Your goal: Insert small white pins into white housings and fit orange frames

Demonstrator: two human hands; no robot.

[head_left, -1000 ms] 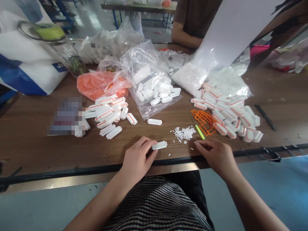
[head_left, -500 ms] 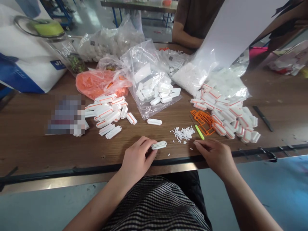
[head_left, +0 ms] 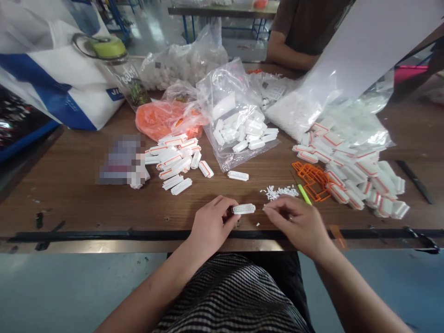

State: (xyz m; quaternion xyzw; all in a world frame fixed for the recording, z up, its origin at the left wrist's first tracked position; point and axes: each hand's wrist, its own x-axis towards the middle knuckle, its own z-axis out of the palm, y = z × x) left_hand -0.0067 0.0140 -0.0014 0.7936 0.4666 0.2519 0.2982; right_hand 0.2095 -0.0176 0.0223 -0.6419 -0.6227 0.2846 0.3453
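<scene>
My left hand (head_left: 215,222) is closed around one end of a white connector housing (head_left: 243,209), whose face with rows of small holes points towards me. Just right of it, the thumb and forefinger of my right hand (head_left: 298,222) are pinched together. A tiny white peg (head_left: 265,206) seems to show at their tips, a short gap away from the housing. Behind the right hand lies a loose pile of small white pegs (head_left: 277,191), partly covered by it. One single peg (head_left: 258,224) lies on the table between the hands.
A green-handled pick (head_left: 305,194) lies beside orange frames (head_left: 310,178). White housings with orange seals are heaped at left (head_left: 176,159) and right (head_left: 360,175). Behind are clear bags (head_left: 229,159), an orange bag (head_left: 159,120) and a bottle (head_left: 110,47). A person's arm (head_left: 289,55) rests opposite.
My right hand has moved left from beside the peg pile, bringing its pinched fingertips close to the housing. My left hand keeps hold of the housing. The whole view has shifted slightly.
</scene>
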